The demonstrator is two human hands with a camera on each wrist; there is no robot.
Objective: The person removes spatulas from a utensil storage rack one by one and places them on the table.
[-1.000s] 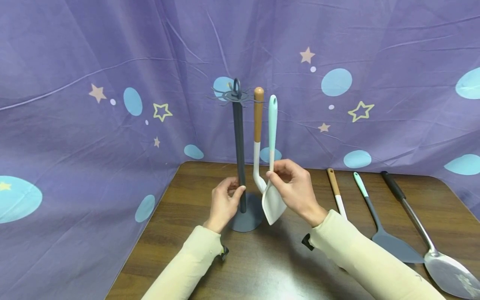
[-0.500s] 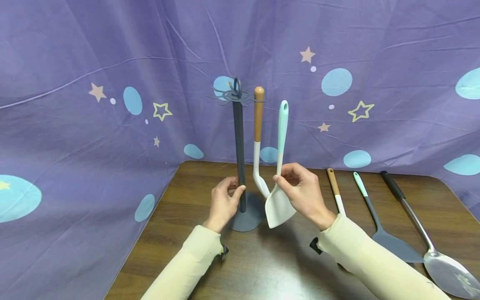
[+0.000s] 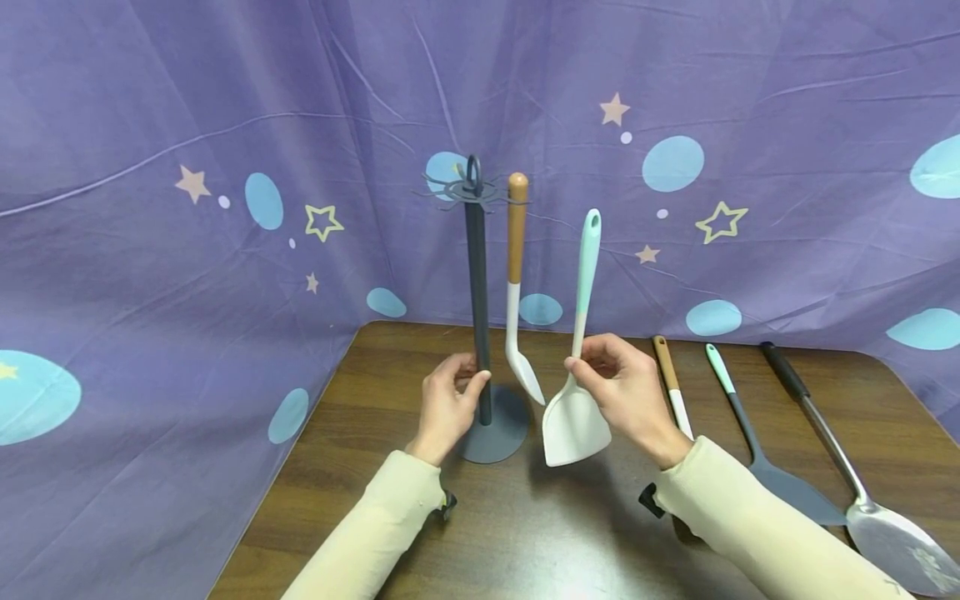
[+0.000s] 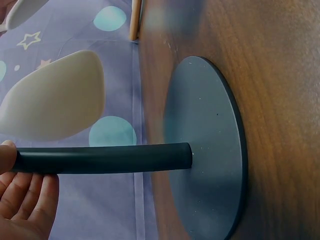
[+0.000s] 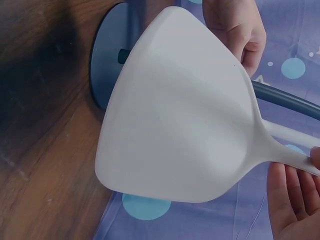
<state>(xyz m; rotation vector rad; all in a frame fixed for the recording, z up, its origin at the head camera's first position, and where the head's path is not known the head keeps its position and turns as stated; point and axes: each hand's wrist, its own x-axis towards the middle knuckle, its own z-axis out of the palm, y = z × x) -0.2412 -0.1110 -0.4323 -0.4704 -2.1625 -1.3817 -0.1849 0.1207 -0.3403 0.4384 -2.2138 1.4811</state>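
In the head view my left hand (image 3: 450, 406) grips the dark post of a utensil rack (image 3: 478, 308) low down, above its round base. The thumb and fingers lie round the post in the left wrist view. My right hand (image 3: 630, 396) pinches the lower shaft of a white spatula with a mint handle (image 3: 576, 425). It stands upright, handle up, right of the rack and apart from it. A utensil with a brown handle and white head (image 3: 514, 242) hangs from one of the rack's hooks, seen side-on. In the right wrist view the spatula's head (image 5: 175, 110) hides much of the rack.
On the wooden table (image 3: 352, 500) at the right lie a brown-handled utensil (image 3: 667, 367), partly under the right forearm, a grey spatula with a mint handle (image 3: 757, 450), and a metal spatula with a black handle (image 3: 832, 442). A purple curtain (image 3: 225, 100) stands behind.
My right hand has moved right and slightly down with the white spatula, away from the rack, and its head has turned to face forward more. The left hand stays on the post.
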